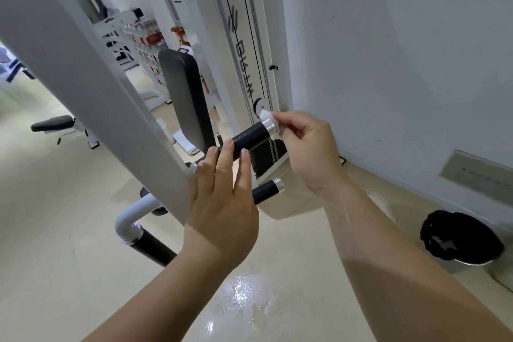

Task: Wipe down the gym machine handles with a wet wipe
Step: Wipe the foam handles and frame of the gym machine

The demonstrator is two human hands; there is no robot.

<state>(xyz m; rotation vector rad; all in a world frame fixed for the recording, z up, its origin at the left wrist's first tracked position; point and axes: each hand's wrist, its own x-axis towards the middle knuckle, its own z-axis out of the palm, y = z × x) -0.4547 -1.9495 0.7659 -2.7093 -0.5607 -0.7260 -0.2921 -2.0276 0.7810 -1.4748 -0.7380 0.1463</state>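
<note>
A black handle grip (251,137) with a silver end cap (269,125) sticks out from the white machine arm (91,69). My right hand (308,147) pinches a white wet wipe (270,116) against that end cap. My left hand (222,189) lies with straight fingers on the inner part of the same handle, its fingertips touching the black grip. A second black handle (266,191) with a silver cap sits just below, partly hidden behind my left hand. A third black grip (151,248) hangs lower left on a white bent tube.
The black back pad (184,97) and the weight stack column (244,50) stand behind the handles. A white wall (402,50) is close on the right. A black-lined bin (458,239) stands on the floor at right. A bench (52,123) is far left.
</note>
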